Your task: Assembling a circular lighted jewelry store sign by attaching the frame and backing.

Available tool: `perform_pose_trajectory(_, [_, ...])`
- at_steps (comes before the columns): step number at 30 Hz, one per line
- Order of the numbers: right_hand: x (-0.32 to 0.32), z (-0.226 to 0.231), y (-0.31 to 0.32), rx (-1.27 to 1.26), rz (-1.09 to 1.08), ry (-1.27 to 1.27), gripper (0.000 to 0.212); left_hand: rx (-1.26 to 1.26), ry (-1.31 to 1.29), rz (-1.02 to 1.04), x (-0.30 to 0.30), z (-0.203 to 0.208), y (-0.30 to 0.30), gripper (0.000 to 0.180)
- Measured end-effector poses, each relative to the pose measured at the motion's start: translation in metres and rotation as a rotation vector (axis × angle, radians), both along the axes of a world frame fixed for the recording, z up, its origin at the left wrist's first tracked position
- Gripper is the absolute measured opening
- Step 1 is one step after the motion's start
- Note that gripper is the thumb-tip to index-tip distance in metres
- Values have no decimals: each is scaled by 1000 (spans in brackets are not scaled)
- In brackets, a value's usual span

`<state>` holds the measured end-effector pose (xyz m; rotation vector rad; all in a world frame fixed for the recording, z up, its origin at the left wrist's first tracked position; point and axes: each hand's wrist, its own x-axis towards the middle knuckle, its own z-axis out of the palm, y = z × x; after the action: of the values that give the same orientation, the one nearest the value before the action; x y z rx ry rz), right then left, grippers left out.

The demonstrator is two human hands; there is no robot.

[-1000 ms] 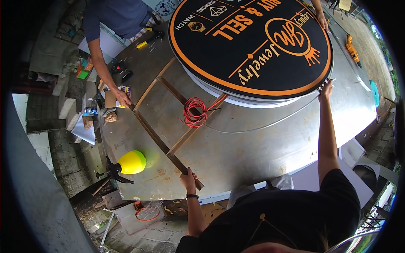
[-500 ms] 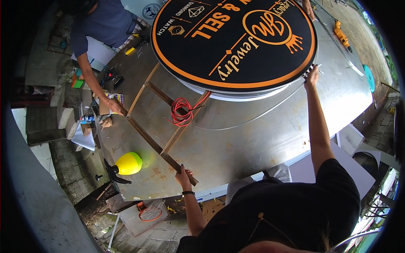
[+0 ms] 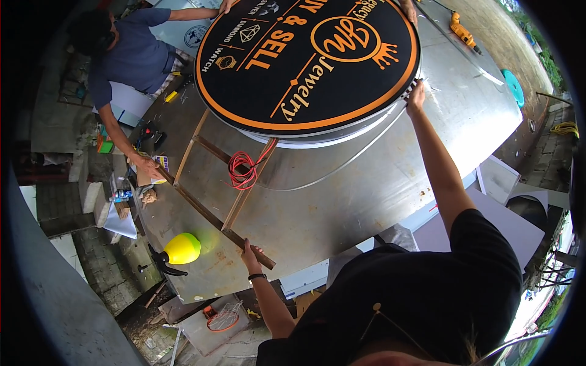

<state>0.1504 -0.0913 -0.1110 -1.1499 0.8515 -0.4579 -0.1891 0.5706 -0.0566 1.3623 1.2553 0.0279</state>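
Note:
A large round black sign (image 3: 293,67) with an orange border and orange and cream lettering rests on a metal-topped table (image 3: 342,195). A brown metal frame (image 3: 204,209), made of joined bars, sticks out from beneath it toward me. My left hand (image 3: 251,255) is closed round the near end of the frame's outer bar. At the sign's right edge, my right hand (image 3: 416,97) grips the rim, its fingertips partly hidden. A coil of red wire (image 3: 243,172) hangs over the frame. Across the table, a co-worker's hand (image 3: 146,166) holds the bar's other end.
A yellow spray bottle (image 3: 184,248) stands at the table's near left corner. An orange power drill (image 3: 464,32) lies at the far right, near a teal disc (image 3: 513,88). Another hand (image 3: 408,9) holds the sign's far right edge. White panels (image 3: 482,229) lean beside me.
The whole view has shifted, so the sign and table lie further left in it. The co-worker's other hand now shows at the sign's far left edge. My hands keep their holds.

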Motion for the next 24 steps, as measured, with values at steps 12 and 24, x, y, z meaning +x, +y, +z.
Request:
perform_pose_trajectory(12, [2,26,3,25,56,-43,41,88,-43,-63,-4,4,-13,43])
perform_pose_trajectory(24, [33,18,-7,28,140,-8,50,56,18,-8,-19,12,-48,43])
